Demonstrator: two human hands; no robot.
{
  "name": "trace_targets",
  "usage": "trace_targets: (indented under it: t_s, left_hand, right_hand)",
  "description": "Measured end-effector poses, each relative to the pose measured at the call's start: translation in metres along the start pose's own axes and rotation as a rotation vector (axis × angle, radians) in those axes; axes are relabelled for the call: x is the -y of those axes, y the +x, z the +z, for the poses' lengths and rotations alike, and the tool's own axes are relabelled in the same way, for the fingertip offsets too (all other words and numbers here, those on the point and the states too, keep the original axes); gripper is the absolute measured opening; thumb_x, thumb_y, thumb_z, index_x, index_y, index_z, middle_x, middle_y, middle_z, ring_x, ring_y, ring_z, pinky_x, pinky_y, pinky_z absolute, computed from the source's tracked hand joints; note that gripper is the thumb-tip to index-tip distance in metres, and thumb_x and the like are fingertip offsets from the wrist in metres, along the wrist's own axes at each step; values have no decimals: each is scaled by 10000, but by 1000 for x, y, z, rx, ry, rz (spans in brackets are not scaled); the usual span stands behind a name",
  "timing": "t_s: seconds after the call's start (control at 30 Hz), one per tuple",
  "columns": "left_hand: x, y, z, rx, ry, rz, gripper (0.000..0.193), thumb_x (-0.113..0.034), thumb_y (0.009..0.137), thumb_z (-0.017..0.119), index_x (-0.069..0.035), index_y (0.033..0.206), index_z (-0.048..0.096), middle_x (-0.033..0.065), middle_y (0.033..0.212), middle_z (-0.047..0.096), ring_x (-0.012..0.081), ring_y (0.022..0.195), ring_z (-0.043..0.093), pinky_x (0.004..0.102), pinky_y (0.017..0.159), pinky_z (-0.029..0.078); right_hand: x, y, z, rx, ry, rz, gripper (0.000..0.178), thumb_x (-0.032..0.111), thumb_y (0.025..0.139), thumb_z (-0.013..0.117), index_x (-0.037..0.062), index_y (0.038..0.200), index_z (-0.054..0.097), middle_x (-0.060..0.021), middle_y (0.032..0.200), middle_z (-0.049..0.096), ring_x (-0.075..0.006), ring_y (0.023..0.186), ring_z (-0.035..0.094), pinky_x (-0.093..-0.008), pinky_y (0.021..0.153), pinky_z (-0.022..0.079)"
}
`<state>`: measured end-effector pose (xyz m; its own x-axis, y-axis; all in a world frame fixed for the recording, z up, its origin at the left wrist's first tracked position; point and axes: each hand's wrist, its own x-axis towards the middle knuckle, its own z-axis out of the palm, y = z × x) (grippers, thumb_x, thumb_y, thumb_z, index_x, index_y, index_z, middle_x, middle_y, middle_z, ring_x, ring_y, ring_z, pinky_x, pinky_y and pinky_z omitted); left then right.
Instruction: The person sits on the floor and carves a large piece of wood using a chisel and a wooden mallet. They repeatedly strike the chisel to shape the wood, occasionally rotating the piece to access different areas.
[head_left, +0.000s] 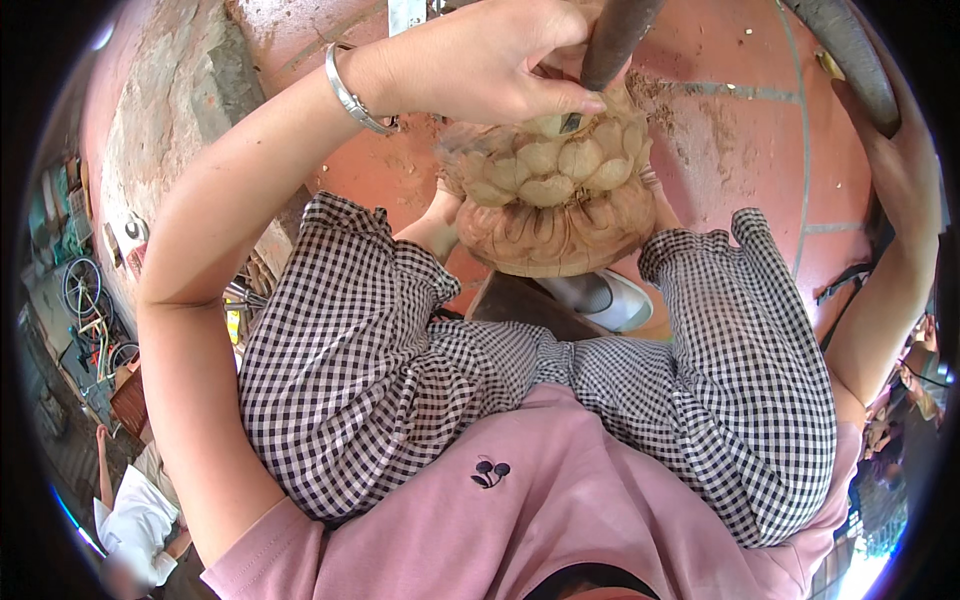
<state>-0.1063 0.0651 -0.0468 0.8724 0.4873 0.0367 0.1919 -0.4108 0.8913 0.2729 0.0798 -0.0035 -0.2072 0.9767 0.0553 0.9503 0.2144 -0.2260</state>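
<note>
In front of my knees stands a carved wooden piece [560, 170] with rows of rounded, lotus-like petals. My left hand [530, 62] is closed at its top, thumb and fingers pinched together. A small dark metal tip [571, 123] shows just below the thumb, against the wood; most of that tool is hidden. A dark, tapering, rod-like piece [618, 42] crosses in front of the left fingers. At the far right my right hand [895, 150] is closed round the end of a thick, dark, curved handle [850, 62], which runs out of the top of the view.
Red floor tiles [735, 170] bear scattered wood chips. A large rough slab [180, 90] lies on the left. Beneath the carving are a dark wooden block [510, 310] and a white shoe [620, 303]. A person in white [140, 520] is at lower left, near a bicycle wheel [82, 290].
</note>
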Motion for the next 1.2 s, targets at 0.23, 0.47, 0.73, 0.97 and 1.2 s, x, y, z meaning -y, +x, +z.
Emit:
trace_targets:
  t_s: [0.23, 0.47, 0.73, 0.97, 1.2]
  left_hand:
    - [0, 3, 2, 49, -47, -163, 167, -103, 881, 688, 6, 924, 570, 139, 728, 595, 253, 630, 604, 342, 598, 486]
    - [26, -3, 9, -56, -71, -34, 263, -108, 899, 702, 73, 1072, 620, 165, 969, 696, 219, 936, 702, 335, 849, 580]
    - [15, -4, 8, -18, -24, -96, 248, -112, 884, 710, 75, 1033, 646, 175, 952, 705, 215, 887, 711, 326, 806, 588]
    - [13, -7, 12, 14, 108, -64, 215, -154, 886, 706, 17, 989, 627, 107, 830, 662, 222, 744, 660, 328, 731, 547]
    - [15, -5, 15, -29, 96, -25, 229, -173, 885, 703, 19, 992, 641, 136, 824, 665, 257, 752, 668, 346, 735, 541]
  right_hand:
    - [11, 0, 5, -63, 70, -261, 527, 170, 888, 746, 40, 1359, 550, -136, 1235, 664, -221, 1148, 636, -338, 987, 486]
    - [43, -8, -13, 73, 308, -54, 464, 75, 900, 715, 12, 1330, 553, -109, 1187, 659, -188, 1087, 632, -311, 964, 474]
    - [39, 1, -9, -17, 114, -291, 503, 92, 902, 722, 22, 1364, 537, -98, 1163, 665, -180, 1065, 647, -314, 961, 485]
    - [44, 3, -5, -16, 124, -353, 491, 86, 895, 726, 37, 1352, 554, -85, 1142, 671, -179, 1036, 656, -317, 952, 493]
    - [16, -2, -11, 46, 116, -208, 451, 79, 896, 718, 36, 1323, 578, -110, 1242, 649, -213, 1163, 612, -333, 995, 474]
